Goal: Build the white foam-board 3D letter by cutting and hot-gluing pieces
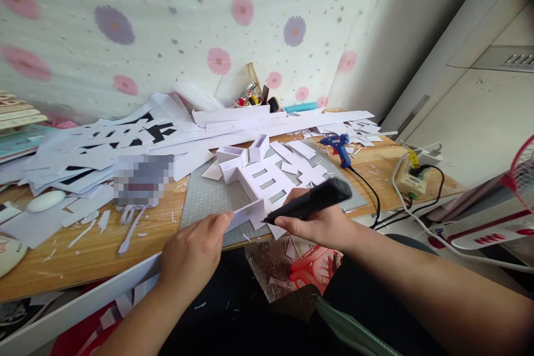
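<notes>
White board model (255, 184): it bore three rectangular openings and upright walls along its left side, and stood on the grey cutting mat (198, 200) by the worktop's (161, 236) front edge. Left hand (194, 247): its fingertips were closed on an upright white panel's (248, 214) left end, their undersides hidden. Right hand (319, 225): it was clamped round a black tool (311, 203), tip at the panel's right end. Pixelated object (144, 181): left of the mat, it was unreadable.
</notes>
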`<state>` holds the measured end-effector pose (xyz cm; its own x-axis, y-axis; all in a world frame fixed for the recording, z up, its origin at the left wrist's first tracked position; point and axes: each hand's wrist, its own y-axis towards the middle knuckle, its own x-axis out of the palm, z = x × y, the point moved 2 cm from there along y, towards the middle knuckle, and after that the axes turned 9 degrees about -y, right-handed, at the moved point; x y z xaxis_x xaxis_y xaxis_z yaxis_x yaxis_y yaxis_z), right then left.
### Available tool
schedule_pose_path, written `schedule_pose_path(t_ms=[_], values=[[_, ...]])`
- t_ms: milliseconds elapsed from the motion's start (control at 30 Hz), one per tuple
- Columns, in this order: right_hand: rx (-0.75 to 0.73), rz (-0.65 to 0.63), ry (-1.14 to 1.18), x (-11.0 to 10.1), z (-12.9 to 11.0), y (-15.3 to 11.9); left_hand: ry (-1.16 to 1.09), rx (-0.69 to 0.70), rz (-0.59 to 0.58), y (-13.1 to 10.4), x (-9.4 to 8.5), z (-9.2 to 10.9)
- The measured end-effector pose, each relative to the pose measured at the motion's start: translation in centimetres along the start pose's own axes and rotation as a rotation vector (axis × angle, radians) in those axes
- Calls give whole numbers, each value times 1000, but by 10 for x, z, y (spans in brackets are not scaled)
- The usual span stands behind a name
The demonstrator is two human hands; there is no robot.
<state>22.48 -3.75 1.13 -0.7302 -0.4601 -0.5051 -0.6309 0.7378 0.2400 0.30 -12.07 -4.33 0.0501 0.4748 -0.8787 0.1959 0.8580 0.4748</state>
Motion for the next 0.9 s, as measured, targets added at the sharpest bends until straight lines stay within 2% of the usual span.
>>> schedule_pose_path(t_ms=[133,333,467,667,900], values=[[78,5,-97,13,5,4,-21,21,23,0,0,0],[19,44,-105,26,11,13,-31,18,20,1,-3,1],[95,103,-119,32,18,15,-32,18,10,2,-4,2],[169,87,-57,36,27,16,-33,20,19,2,-4,2],[63,98,-103,42,27,18,-44,23,23,2,-4,2]])
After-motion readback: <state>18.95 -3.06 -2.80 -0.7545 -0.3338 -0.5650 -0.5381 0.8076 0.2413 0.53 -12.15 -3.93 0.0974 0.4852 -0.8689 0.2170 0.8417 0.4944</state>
